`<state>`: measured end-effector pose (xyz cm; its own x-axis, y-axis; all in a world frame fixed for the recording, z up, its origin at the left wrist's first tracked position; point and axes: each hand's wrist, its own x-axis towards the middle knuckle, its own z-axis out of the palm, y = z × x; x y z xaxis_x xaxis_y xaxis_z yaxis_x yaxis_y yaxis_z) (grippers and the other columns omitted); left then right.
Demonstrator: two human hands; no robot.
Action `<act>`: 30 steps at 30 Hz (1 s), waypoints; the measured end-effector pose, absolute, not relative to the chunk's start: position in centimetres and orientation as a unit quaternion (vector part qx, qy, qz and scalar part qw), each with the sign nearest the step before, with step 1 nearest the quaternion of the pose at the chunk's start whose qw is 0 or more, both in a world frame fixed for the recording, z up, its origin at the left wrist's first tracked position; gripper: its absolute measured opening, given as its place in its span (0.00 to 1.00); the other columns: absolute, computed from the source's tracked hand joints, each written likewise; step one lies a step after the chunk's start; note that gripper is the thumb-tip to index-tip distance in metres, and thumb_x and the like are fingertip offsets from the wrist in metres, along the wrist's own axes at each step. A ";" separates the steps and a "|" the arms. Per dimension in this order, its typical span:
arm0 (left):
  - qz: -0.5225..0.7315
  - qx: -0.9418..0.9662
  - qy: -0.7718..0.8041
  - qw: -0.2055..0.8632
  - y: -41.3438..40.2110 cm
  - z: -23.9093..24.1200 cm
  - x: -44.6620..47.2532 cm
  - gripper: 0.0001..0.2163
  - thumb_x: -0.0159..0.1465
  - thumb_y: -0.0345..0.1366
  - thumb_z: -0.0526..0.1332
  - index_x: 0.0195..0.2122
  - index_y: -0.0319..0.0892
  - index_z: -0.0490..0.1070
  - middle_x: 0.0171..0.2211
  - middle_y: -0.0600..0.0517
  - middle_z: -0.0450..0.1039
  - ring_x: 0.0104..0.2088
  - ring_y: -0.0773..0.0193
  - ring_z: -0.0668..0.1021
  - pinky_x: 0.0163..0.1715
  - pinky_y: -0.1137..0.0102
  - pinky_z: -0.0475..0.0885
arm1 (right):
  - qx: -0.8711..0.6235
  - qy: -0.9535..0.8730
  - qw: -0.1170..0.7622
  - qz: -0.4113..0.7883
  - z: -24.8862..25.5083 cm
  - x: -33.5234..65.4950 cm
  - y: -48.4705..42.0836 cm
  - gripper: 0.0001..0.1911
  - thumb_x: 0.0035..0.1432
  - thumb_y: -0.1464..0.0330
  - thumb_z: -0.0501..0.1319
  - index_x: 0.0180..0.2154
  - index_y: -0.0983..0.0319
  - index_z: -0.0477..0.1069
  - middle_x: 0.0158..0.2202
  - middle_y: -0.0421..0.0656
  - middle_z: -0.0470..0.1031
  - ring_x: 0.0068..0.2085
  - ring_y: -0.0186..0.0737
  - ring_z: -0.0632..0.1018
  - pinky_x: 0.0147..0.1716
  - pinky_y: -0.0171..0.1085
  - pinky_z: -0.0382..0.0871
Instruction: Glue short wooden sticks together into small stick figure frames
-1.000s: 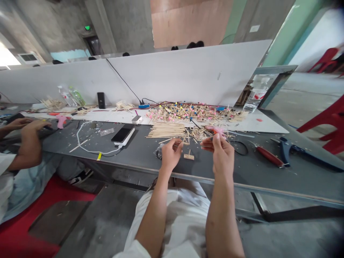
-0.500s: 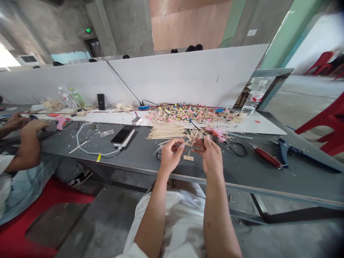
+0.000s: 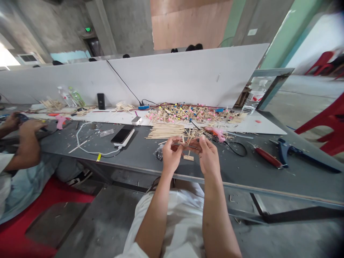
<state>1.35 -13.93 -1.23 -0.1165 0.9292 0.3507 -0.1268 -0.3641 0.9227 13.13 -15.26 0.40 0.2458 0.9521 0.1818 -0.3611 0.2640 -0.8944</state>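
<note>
My left hand (image 3: 171, 153) is closed in a pinch on a small wooden stick piece (image 3: 183, 139), whose short end stands up above the fingertips. Close beside it, my right hand (image 3: 209, 154) has its thumb and fingers pressed together, and what they hold is too small to make out. The fingertips of both hands nearly meet. Below them on the grey table stands a small wooden block with an upright stick (image 3: 188, 157). A row of thin wooden sticks (image 3: 165, 131) lies just behind my left hand, with loose short sticks behind my fingers.
A heap of stick pieces with coloured tips (image 3: 185, 113) lies at the back. A pink glue gun (image 3: 218, 134) and its cable, red-handled pliers (image 3: 268, 157) and a blue-handled tool (image 3: 282, 152) lie right. A phone (image 3: 123, 135) lies left. A co-worker's hands (image 3: 30, 127) work far left.
My hands have come closer together, the right one moving left. A short stick end now stands up at my left fingertips. The co-worker's hands have shifted slightly.
</note>
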 end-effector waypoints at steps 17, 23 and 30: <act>0.684 0.480 0.367 0.408 -13.6 -1.1 0.4 0.25 0.59 0.48 0.67 0.53 0.44 0.63 0.36 0.47 0.78 0.37 0.56 0.82 0.30 0.68 0.78 | -0.378 -0.400 0.697 0.459 0.4 14.4 -15.4 0.15 0.50 0.57 0.70 0.33 0.61 0.76 0.35 0.43 0.80 0.35 0.40 0.80 0.31 0.37 0.75; 0.647 0.536 0.370 0.396 -13.5 -0.9 -1.1 0.14 0.57 0.45 0.69 0.37 0.40 0.74 0.35 0.46 0.80 0.33 0.61 0.81 0.35 0.68 0.76 | -0.381 -0.379 0.744 0.396 0.5 14.9 -15.5 0.17 0.48 0.62 0.71 0.40 0.62 0.76 0.36 0.44 0.81 0.33 0.39 0.80 0.31 0.36 0.74; 0.575 0.615 0.398 0.364 -14.0 -0.3 -1.6 0.14 0.59 0.45 0.68 0.39 0.39 0.79 0.35 0.46 0.81 0.35 0.60 0.81 0.33 0.71 0.74 | -0.423 -0.476 0.708 0.304 0.6 14.3 -16.0 0.13 0.53 0.62 0.69 0.41 0.60 0.79 0.39 0.45 0.80 0.39 0.42 0.79 0.38 0.40 0.74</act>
<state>-1.63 -13.98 -0.35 0.0220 0.9083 0.4178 0.0708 -0.4182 0.9056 14.26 -16.00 0.61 0.3607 0.8342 0.4171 -0.0281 0.4567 -0.8892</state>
